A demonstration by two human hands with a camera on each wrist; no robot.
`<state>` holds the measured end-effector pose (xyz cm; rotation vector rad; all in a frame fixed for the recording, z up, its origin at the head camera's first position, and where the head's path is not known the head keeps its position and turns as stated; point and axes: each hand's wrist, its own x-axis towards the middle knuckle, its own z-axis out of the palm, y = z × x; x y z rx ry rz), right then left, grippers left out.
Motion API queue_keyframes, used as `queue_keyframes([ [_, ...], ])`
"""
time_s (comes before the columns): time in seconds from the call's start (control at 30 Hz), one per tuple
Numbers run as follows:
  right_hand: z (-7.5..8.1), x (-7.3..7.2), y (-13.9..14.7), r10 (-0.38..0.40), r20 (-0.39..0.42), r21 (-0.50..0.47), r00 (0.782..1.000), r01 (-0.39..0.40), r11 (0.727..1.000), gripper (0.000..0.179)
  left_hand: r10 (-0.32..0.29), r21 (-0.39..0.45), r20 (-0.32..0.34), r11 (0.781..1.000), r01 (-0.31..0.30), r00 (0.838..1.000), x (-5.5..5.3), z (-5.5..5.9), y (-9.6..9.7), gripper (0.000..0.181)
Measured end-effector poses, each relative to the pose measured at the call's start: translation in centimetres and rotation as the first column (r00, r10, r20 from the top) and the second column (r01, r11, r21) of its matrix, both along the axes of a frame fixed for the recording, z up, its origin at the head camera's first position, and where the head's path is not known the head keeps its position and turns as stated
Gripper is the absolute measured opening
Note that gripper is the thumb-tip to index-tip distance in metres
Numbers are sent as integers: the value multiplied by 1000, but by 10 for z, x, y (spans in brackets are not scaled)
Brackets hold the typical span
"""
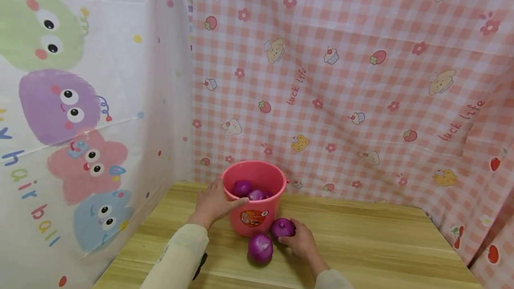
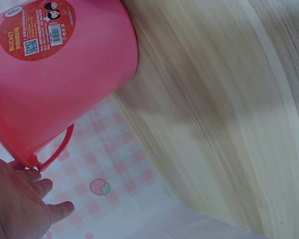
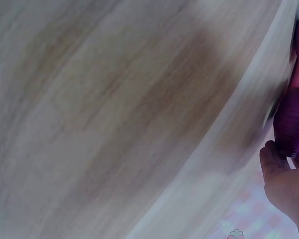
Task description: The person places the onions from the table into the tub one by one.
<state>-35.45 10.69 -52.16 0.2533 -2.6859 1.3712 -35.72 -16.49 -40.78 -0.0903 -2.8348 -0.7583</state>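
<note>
A pink bucket (image 1: 257, 220) stands upright on the table, with several purple onions (image 1: 242, 188) inside. My left hand (image 1: 214, 203) holds the bucket's left rim, its thumb along the front edge; the left wrist view shows the fingers beside the handle (image 2: 60, 149). At the bucket's lower right, my right hand (image 1: 302, 241) grips a red onion (image 1: 283, 229) between thumb and fingers. That same onion (image 3: 291, 122) shows at the right edge of the right wrist view. Another red onion (image 1: 260, 249) sits on the table in front of the bucket.
The wood-grain table (image 1: 361, 240) reaches back to a pink checked curtain (image 1: 341, 101). On the left hangs a white sheet with cartoon figures (image 1: 64, 106). Something small and black (image 1: 200, 266) lies by the left sleeve.
</note>
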Motion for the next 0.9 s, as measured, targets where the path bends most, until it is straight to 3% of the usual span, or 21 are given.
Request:
queue_keyframes([
  [0.2,2,0,3,-18,-9,3,1000,18,1000,78,-3,7,4,1000,3,1000,1,1,1,113],
  [0.63,19,-3,13,-40,17,-95,999,41,995,69,-2,0,7,1000,2,1000,0,1,1,110],
  [0.9,33,-8,18,-88,-10,-67,996,87,994,67,-4,-7,8,1000,4,1000,1,2,1,110],
])
